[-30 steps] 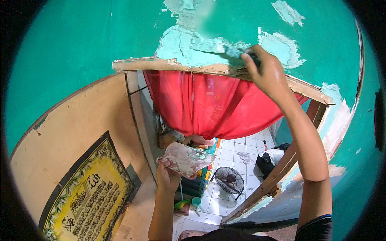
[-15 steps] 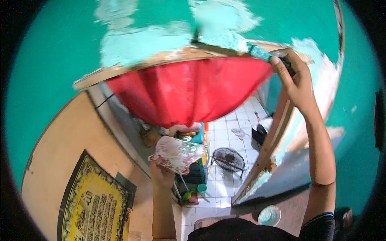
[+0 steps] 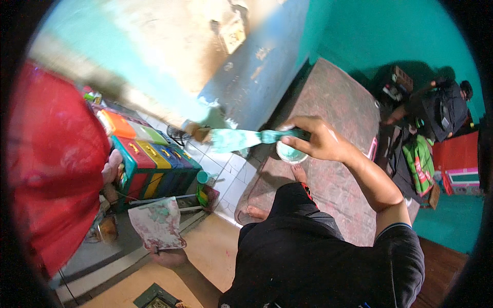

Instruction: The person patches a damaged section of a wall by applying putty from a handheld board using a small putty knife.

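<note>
Fingers wrapped round its dark grip, my right hand (image 3: 321, 138) holds a putty knife (image 3: 239, 139) whose wide blade is coated in mint-green paste. The blade points left, in front of the patched door edge, and I cannot tell whether it touches. Lower left, my left hand (image 3: 172, 257) grips a flat, roughly square board (image 3: 156, 224) by its near edge. White and mint paste smears its face. Partly hidden behind my right hand is a white tub (image 3: 291, 161) of mint paste, on the floor near my feet.
A red curtain (image 3: 56, 169) hangs at the left. Past it stand a multicoloured drawer cabinet (image 3: 154, 161) and a teal dipper (image 3: 203, 177) by the white tiles. A reddish mat (image 3: 328, 97) covers the floor. Dark bags (image 3: 441, 115) and a green bag (image 3: 418, 159) lie at the right.
My view has swung down and right, from the wall above the doorway to the floor. The putty knife is away from the lintel in my right hand. My left hand still holds the board.
</note>
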Motion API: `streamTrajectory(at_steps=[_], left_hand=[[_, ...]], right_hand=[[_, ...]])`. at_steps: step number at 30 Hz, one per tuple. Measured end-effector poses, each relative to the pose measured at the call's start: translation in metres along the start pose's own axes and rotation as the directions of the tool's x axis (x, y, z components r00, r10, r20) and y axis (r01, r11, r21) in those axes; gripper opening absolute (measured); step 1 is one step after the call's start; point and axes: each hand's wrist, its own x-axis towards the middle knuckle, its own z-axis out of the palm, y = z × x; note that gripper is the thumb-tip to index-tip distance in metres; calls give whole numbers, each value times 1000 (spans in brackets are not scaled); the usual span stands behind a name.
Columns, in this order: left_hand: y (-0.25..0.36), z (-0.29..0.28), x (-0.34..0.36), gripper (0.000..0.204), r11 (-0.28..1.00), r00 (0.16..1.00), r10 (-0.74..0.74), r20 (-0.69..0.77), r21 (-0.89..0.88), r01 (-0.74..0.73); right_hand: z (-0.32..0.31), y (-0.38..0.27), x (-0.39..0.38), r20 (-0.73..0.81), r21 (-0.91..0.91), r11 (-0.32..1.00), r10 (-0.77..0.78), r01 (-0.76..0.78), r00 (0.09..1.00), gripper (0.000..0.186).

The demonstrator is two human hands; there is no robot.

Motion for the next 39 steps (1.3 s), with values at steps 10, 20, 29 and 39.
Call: streamTrajectory(at_steps=[10, 20, 29, 39], left_hand=[[-174, 48, -42, 75, 931, 925, -364, 105, 8, 365], [-413, 55, -32, 64, 774, 785, -618, 40, 209, 598], [-693, -4, -11, 39, 566, 595, -753, -282, 184, 804], [-826, -11, 0, 61, 374, 382, -924, -38, 126, 919]], right_hand=[[38, 332, -179, -31, -363, 590, 766, -722, 642, 33], [209, 587, -231, -22, -474, 458, 848, -752, 530, 34], [258, 721, -247, 127, -600, 523, 809, -605, 573, 49], [273, 737, -226, 141, -683, 515, 788, -518, 599, 57]])
